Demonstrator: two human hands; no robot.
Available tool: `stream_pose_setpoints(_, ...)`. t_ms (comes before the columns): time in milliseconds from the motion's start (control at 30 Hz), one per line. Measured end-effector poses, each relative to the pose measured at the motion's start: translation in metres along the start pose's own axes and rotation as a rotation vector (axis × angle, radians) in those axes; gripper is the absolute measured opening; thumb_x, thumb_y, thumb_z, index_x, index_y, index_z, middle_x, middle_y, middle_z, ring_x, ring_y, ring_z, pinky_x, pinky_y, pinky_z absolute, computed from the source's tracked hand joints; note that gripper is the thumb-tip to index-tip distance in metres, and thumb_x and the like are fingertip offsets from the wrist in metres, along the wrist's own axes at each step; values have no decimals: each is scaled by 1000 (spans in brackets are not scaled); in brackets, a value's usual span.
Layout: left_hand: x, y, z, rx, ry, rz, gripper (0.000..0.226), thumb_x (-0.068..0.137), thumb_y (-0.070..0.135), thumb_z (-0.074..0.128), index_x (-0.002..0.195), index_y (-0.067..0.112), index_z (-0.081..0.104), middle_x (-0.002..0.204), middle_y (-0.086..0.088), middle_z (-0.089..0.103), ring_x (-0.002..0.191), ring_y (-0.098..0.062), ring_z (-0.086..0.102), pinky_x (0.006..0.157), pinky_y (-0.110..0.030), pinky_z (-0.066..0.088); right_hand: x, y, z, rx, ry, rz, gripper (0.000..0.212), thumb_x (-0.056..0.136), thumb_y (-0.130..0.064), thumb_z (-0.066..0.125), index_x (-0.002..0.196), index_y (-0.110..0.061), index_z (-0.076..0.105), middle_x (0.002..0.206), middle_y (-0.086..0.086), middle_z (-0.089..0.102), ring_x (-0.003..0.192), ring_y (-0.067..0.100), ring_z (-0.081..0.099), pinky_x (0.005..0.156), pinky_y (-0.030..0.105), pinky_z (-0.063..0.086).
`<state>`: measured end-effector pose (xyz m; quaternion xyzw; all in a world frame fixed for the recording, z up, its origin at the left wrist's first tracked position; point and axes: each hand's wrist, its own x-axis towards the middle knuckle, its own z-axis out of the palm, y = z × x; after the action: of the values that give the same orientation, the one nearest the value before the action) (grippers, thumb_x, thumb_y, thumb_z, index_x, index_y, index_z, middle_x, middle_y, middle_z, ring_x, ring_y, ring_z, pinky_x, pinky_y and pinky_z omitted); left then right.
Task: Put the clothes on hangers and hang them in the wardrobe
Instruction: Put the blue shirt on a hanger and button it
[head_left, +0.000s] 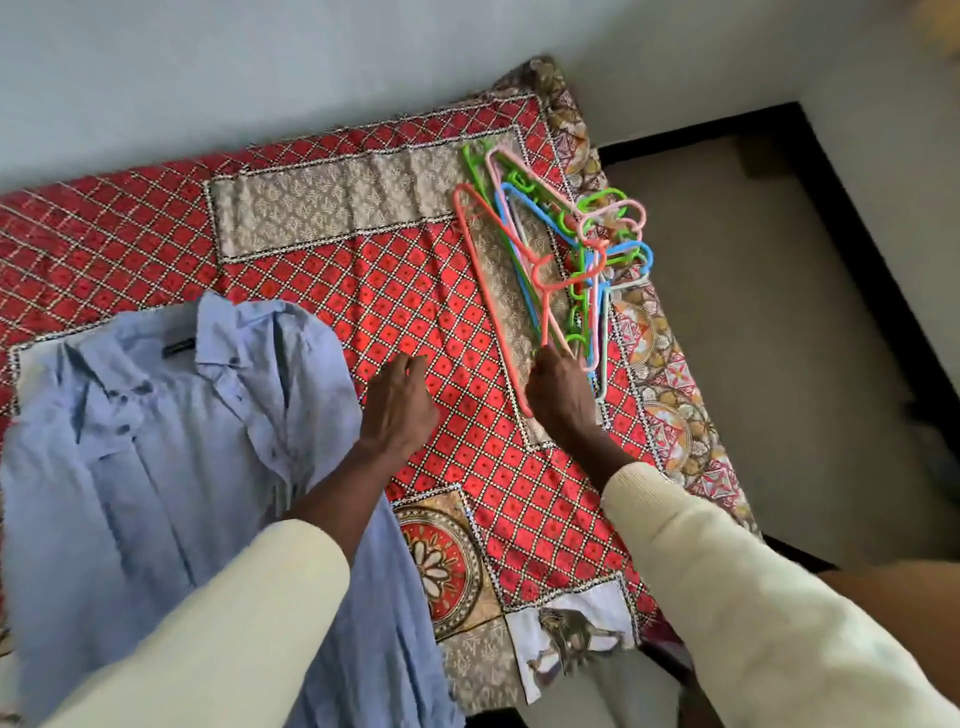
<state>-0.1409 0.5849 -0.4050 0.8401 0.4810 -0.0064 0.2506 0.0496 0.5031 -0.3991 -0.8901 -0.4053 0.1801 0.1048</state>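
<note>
A light blue collared shirt (156, 441) lies spread open on the left of the bed, collar toward the wall. A pile of plastic hangers (582, 249) in green, pink, blue and white lies at the bed's right side, with a coral red hanger (480, 270) on top. My right hand (558, 389) grips the lower end of the coral red hanger, fingers curled round it. My left hand (400, 405) hovers over the bedcover just right of the shirt, fingers loosely bent and holding nothing.
The bed carries a red patterned bedcover (405, 291) with beige panels. A white wall (260, 67) runs behind it. Beige floor (779, 312) with a dark border lies to the right of the bed. No wardrobe is in view.
</note>
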Motion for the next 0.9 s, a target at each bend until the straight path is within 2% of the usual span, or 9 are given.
stream_pose_setpoints(100,32,39,9,-17,6,15,54,89,9,61,140,4,46,137,-16,49,120,-31,51,102,-40,41,40,20,-22,197,35,153,19,94,-15,52,94,-4,67,82,13,67,66,29,58,53,27,33)
stream_pose_setpoints(200,56,66,15,-55,-12,19,56,89,9,61,142,5,42,139,-15,47,121,-28,51,101,-39,45,76,24,-29,666,-73,298,19,92,-20,59,104,-7,68,73,3,57,48,11,48,47,21,34)
stream_pose_setpoints(267,63,77,15,-65,-12,23,59,89,7,62,143,5,40,142,-14,46,121,-26,51,102,-36,45,90,17,-28,919,-166,417,7,93,-13,57,87,-10,60,60,4,49,34,6,38,37,16,28)
stream_pose_setpoints(333,69,81,16,-72,-4,23,61,89,6,63,145,5,39,144,-14,45,125,-25,49,105,-34,43,103,12,-20,1023,-213,501,21,93,-7,54,75,-14,48,57,5,43,30,7,33,33,15,23)
stream_pose_setpoints(500,66,68,17,-106,2,17,56,90,7,61,143,8,42,140,-11,48,124,-23,49,104,-32,41,117,11,-2,1027,-126,572,30,90,-6,57,63,-16,51,50,-2,39,36,7,33,40,19,25)
stream_pose_setpoints(600,59,49,13,-140,42,-31,52,90,4,60,141,9,46,139,-10,49,124,-24,50,102,-35,45,116,9,0,743,-33,383,23,88,-15,63,65,-12,66,57,4,53,54,15,45,54,35,33)
stream_pose_setpoints(733,42,26,1,-192,200,-54,45,90,2,56,135,6,52,135,-11,52,123,-28,50,100,-37,44,100,-11,-13,625,37,184,19,90,-14,62,79,-1,72,63,9,56,61,14,49,54,34,32)
stream_pose_setpoints(833,29,5,-17,-168,402,-63,44,93,7,50,137,2,49,143,-17,47,132,-34,43,107,-43,38,83,-41,-14,783,-76,129,19,93,-5,53,79,-6,66,61,3,58,51,8,59,47,24,40)
stream_pose_setpoints(900,25,-12,-33,-125,507,-62,50,93,14,44,142,-1,44,148,-22,42,138,-38,39,113,-45,30,69,-68,-13,757,-201,44,20,96,-7,52,82,-5,66,61,2,56,45,4,51,44,21,38)
